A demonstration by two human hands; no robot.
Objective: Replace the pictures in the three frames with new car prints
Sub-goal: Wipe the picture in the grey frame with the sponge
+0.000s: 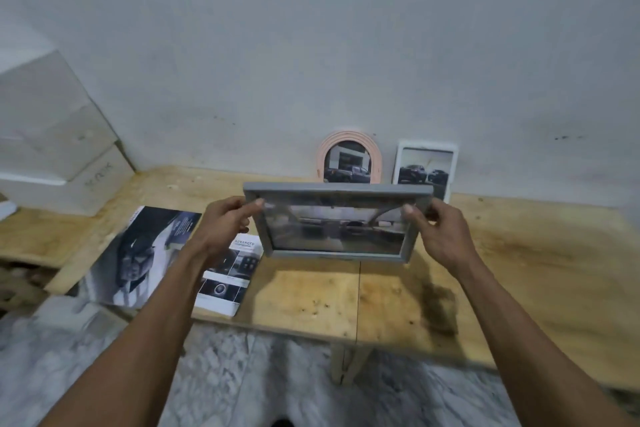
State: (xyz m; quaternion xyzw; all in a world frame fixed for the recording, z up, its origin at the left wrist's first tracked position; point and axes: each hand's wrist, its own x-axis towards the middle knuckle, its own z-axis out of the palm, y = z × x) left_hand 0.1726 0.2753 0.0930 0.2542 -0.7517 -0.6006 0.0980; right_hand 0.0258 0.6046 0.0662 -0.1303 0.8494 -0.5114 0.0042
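A grey rectangular picture frame [337, 191] hangs in the air above the wooden table, its glass showing a blurred car picture. My left hand [225, 224] grips its left upper corner and my right hand [438, 230] grips its right upper corner. Behind it, against the wall, stand a pink arched frame [349, 146] with a dark truck print and a white rectangular frame [426, 163] with a car print. The grey frame hides the lower parts of both. On the table to the left lie a large car brochure [138, 253] and a smaller printed sheet [230, 274].
The plywood table [519, 270] runs along a grey wall, with its front edge near me over a marble floor [242, 374]. White boxes [62, 156] are stacked at the back left. A table leg [348, 364] shows below the front edge.
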